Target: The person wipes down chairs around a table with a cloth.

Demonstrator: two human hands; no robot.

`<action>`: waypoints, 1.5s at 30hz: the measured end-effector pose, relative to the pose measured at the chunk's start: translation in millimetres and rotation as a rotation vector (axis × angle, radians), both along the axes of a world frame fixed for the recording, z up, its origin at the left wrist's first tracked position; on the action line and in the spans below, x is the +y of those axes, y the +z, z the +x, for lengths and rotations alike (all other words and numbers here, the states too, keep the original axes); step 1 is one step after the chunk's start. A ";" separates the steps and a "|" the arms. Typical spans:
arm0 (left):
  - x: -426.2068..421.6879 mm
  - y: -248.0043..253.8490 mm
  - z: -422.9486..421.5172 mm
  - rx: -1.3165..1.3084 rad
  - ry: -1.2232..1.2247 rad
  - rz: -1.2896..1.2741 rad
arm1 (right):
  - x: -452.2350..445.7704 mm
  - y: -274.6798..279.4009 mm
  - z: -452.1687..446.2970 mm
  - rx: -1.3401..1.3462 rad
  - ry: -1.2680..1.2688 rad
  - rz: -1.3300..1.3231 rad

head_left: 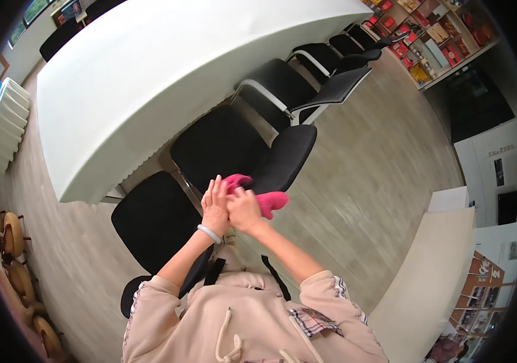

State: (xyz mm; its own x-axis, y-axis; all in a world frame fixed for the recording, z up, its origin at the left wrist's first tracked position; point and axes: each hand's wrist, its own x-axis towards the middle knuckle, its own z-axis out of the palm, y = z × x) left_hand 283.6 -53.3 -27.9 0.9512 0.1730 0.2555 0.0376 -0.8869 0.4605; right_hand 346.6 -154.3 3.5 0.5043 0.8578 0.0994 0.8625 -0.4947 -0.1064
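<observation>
In front of my body, a bright pink piece of soft cloth (273, 201), knitted-looking, is bunched up. My right hand (244, 209) is closed around its middle, and one end sticks out to the right. A darker pink part shows above the knuckles. Close against the right hand is my left hand (214, 202), its fingers stretched upward beside the cloth. A pale bracelet circles the left wrist. Whether the cloth is one piece or two is hidden by the hands, and the fingers are slightly blurred.
Black chairs (219, 145) line a long table (149, 78) covered in white. Wicker stools (13, 236) stand at the far left. A cream-coloured counter (419, 272) is on the right. Shelves (434, 30) with red packages and a dark screen (482, 106) stand beyond.
</observation>
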 end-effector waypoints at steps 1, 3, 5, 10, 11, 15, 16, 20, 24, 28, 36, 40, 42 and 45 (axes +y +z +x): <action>0.2 -0.4 -2.6 -0.152 0.026 -0.154 | 0.1 5.1 -1.9 0.103 0.040 0.024; -2.9 12.1 -13.8 -0.072 0.027 -0.161 | -3.6 12.3 6.0 0.166 0.128 0.110; -8.6 21.1 -17.0 0.016 0.022 -0.177 | -26.0 6.0 37.2 0.066 0.174 0.003; -23.6 8.3 -11.5 0.040 -0.188 0.003 | -78.3 18.6 155.3 -0.193 -0.285 -0.295; -28.7 4.6 -12.3 0.038 -0.183 0.009 | -75.3 11.0 157.0 -0.189 -0.274 -0.301; -40.5 14.9 -11.8 -0.009 -0.122 0.017 | -26.1 4.3 107.7 -0.040 -0.105 -0.539; -41.8 17.5 -12.1 -0.025 -0.108 0.013 | -14.4 -8.0 86.7 0.045 0.083 -0.519; -38.5 23.8 -23.8 0.106 -0.018 -0.106 | 5.3 -37.1 52.2 0.801 0.175 -0.215; -31.4 19.6 -22.9 -0.016 -0.001 0.067 | -20.7 -26.3 102.0 0.431 0.229 -0.477; -35.8 24.9 -23.5 0.097 -0.003 0.060 | -51.8 -3.6 194.8 -0.145 -0.080 -0.820; -49.8 28.5 -20.0 0.243 0.092 0.019 | -20.3 -58.4 181.6 0.250 -0.047 -0.775; -49.3 29.3 -31.2 0.333 0.041 0.023 | 22.8 -74.5 74.0 0.661 0.400 -0.405; -52.1 32.8 -33.7 0.345 0.068 0.015 | 24.7 -64.5 67.4 0.765 0.521 -0.304; -54.8 34.4 -27.4 0.289 0.094 0.037 | 2.5 -59.9 128.8 0.559 0.570 -0.491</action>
State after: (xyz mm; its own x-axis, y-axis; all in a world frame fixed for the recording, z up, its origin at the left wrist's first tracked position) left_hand 256.2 -108.1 6.5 0.9657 0.2590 -0.0158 0.2449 -0.8894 0.3860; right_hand 475.4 -151.9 -56.4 -0.1405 0.8717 -0.4695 0.8753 -0.1123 -0.4705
